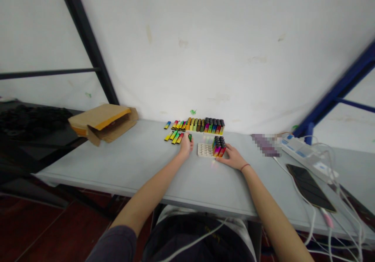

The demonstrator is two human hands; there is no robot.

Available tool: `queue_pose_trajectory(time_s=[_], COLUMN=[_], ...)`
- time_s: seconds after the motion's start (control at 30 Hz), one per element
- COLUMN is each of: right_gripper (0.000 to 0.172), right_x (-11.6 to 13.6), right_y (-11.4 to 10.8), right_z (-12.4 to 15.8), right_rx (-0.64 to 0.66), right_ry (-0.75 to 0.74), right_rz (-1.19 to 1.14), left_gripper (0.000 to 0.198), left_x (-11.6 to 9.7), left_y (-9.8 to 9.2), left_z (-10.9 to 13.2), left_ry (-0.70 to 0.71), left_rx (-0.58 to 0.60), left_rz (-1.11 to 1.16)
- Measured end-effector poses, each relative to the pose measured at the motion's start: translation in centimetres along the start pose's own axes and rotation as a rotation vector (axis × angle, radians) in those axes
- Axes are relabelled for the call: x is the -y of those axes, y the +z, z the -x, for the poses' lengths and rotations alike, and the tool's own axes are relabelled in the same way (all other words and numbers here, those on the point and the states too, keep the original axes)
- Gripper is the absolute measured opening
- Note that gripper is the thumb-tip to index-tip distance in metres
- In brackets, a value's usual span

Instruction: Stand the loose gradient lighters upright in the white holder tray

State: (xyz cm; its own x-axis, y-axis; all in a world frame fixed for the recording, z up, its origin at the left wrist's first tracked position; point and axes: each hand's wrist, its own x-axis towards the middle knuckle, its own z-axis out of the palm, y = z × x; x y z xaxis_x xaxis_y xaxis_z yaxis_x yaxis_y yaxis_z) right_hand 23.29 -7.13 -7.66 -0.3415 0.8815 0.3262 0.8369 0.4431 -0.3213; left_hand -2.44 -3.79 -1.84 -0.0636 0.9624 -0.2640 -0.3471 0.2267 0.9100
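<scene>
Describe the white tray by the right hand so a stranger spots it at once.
On the gray table, find the right hand, beside the right end of the white tray. Rows of hollows show at its left, whereas the lighters behind stand tightly packed.

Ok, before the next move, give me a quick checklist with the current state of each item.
1. Right hand at the front tray: ok, at the tray's right end, beside the upright lighters.
2. Left hand has a hold: ok, fingers closed around a dark green item.
3. That item is the right way up: cannot tell, the fingers hide most of it.
4. Open sockets in the front tray: ok, they show on its left part.
5. Loose lighters near the left hand: ok, lying just beyond and left of it.
6. Phone apart from the hands: ok, off to the right.
</scene>
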Motion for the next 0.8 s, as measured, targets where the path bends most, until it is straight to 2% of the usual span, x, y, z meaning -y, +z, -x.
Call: queue_pose_trajectory(time_s=[0.23,0.4,0.47,0.57,0.7,0.73,0.8], right_gripper=[0.067,0.066,0.066,0.068,0.069,0.069,0.069], right_x=[0.2,0.3,0.2,0.2,0.2,0.2,0.3], right_y=[-0.1,0.0,0.0,0.0,0.0,0.0,-0.1], right_z=[0.0,0.0,0.0,0.0,0.0,0.0,0.0], right_rx=[-0.01,-0.01,-0.012,-0.011,-0.005,-0.004,0.0], right_ry=[-0.006,0.004,0.001,-0.003,0.004,0.005,0.007], right_rz=[-0.001,0.011,0.008,0.003,0.005,0.006,0.006], left_gripper=[0.039,0.044,0.045,0.035,0.025,0.024,0.023], left_x=[0.3,0.2,0.4,0.8,0.6,0.4,0.2], left_y=[-0.1,-0.2,-0.3,-0.6,-0.9,-0.8,-0.7], left_z=[-0.1,-0.4,-0.5,-0.6,0.2,0.4,0.8], left_ry=[0.069,0.022,0.056,0.212,0.501,0.595,0.755], left_rx=[-0.053,0.003,0.043,0.119,0.393,0.424,0.413], left_rz=[-0.017,-0.004,-0.012,-0.134,-0.44,-0.502,-0.579])
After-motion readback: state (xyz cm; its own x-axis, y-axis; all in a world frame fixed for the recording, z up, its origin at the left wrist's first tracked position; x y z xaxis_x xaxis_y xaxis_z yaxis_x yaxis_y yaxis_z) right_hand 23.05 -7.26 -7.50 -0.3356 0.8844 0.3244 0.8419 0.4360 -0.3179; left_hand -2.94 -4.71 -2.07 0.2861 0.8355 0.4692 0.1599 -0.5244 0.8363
